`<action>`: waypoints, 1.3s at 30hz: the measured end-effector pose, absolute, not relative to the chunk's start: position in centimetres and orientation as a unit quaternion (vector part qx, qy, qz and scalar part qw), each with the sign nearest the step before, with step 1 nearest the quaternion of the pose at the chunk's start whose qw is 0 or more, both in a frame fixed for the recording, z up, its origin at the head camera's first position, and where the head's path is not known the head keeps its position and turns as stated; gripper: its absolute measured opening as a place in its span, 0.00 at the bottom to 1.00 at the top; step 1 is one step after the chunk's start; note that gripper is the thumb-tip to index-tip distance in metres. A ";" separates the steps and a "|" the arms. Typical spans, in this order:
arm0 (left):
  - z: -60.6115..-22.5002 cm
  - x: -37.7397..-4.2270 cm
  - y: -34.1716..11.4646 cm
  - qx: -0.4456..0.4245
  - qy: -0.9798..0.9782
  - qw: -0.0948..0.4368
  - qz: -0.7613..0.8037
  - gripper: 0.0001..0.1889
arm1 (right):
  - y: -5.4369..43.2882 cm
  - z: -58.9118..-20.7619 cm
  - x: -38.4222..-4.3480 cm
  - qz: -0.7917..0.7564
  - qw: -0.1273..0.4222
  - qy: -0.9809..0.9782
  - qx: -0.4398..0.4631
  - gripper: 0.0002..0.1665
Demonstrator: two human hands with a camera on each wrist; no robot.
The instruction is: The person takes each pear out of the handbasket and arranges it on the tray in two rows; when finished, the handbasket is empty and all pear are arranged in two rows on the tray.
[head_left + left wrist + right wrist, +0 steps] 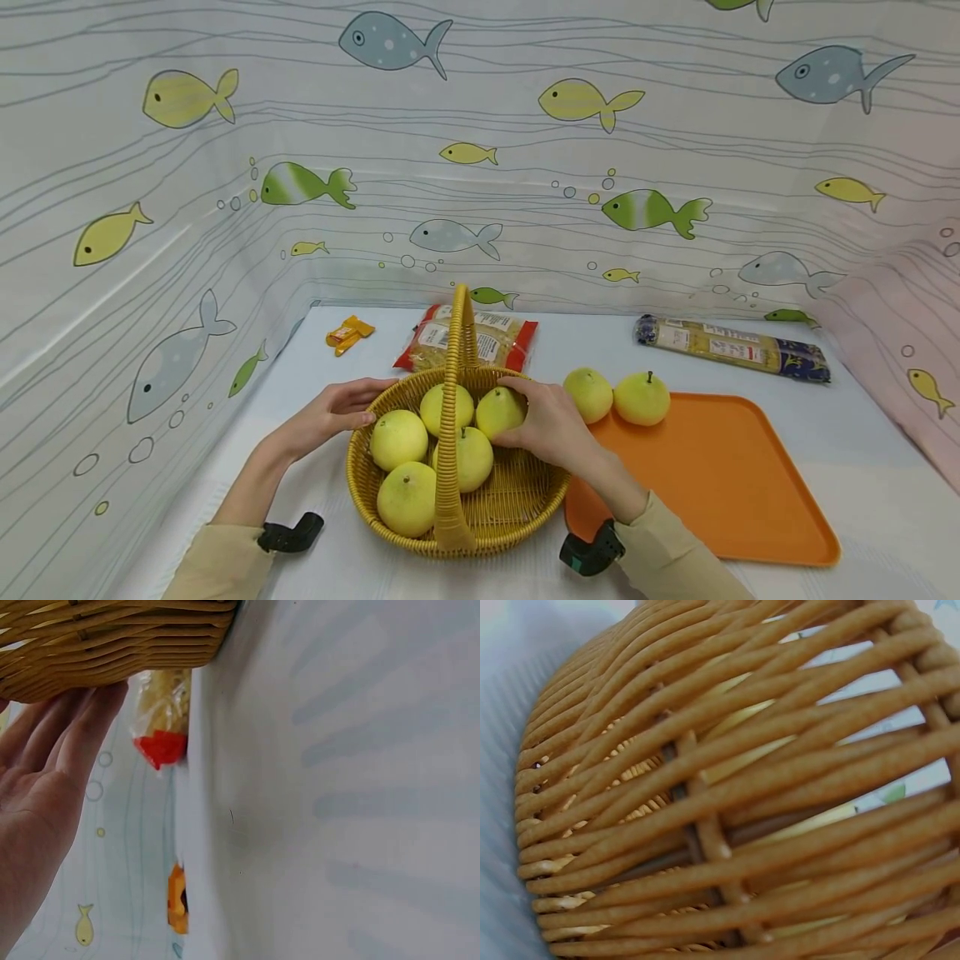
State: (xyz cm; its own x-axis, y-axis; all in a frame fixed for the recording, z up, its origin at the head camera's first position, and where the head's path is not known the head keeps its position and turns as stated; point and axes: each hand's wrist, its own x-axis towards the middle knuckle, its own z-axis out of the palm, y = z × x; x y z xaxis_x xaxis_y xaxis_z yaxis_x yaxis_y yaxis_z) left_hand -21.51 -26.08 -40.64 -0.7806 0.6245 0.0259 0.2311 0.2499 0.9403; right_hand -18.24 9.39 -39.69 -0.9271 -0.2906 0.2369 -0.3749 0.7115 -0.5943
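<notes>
A yellow wicker basket (pixel 517 500) with a tall arched handle holds several round yellow-green pears (pixel 405 500). Inside its right half, my right hand (pixel 551 421) grips one pear (pixel 498 412) between thumb and fingers. My left hand (pixel 330 417) touches the basket's left rim; the left wrist view shows its fingers (pixel 90 727) nearly straight against the outer wicker wall (pixel 127 645). Wicker fills the right wrist view, and the right hand does not show there. Two more pears (pixel 588 396) sit side by side at the back left of an orange tray (pixel 697 492).
Behind the basket lies a red-ended clear packet (pixel 487 333) of pale dry food. Small orange wrapped packets (pixel 349 333) are at the back left. A long, blue-ended package (pixel 735 346) lies at the back right. Fish-printed cloth (pixel 465 192) encloses the white table.
</notes>
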 end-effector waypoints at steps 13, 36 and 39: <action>-40.5 -21.7 -26.1 0.282 0.768 0.183 0.546 0.28 | 9.6 -39.7 -18.4 0.326 0.071 -0.917 0.217 0.37; -40.9 -21.6 -26.2 0.284 0.764 0.186 0.549 0.27 | 9.6 -39.4 -18.0 0.336 0.091 -0.912 0.217 0.41; -40.8 -21.5 -26.2 0.283 0.763 0.187 0.550 0.27 | 9.9 -39.0 -18.0 0.352 0.077 -0.908 0.213 0.44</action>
State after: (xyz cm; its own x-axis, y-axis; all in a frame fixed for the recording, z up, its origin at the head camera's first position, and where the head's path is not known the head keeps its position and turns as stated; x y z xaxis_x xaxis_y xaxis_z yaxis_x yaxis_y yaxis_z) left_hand -21.53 -26.23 -40.80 -0.7699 0.6376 0.0269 0.2269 0.2341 0.9454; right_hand -17.98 9.86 -38.98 -0.8974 -0.3325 0.2898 -0.4410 0.6616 -0.6064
